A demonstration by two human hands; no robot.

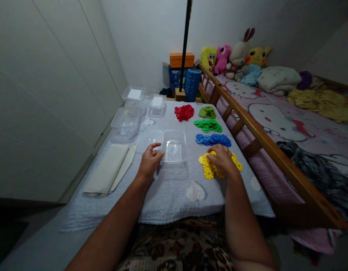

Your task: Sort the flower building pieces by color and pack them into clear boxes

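Note:
A clear plastic container (174, 164) stands uncovered on the cloth in front of me. Beside its left wall is my left hand (151, 160), index finger stretched out and thumb at the rim, fingers apart. My right hand (221, 158) is over a pile of yellow flower-shaped interlocking discs (208, 172), with curved fingers and thumb apart, close to the pieces. Whether a disc is under the fingertips is hidden. Behind that pile lie blue discs (213, 140), green discs (208, 125), olive-green discs (207, 112) and red discs (184, 112).
More clear containers (125, 122) stand at the back left, two with white labels. Folded cream cloth or paper (107, 171) lies at the left. A black pole (185, 41) rises behind the table. The wooden bed rail (255, 145) borders the right side.

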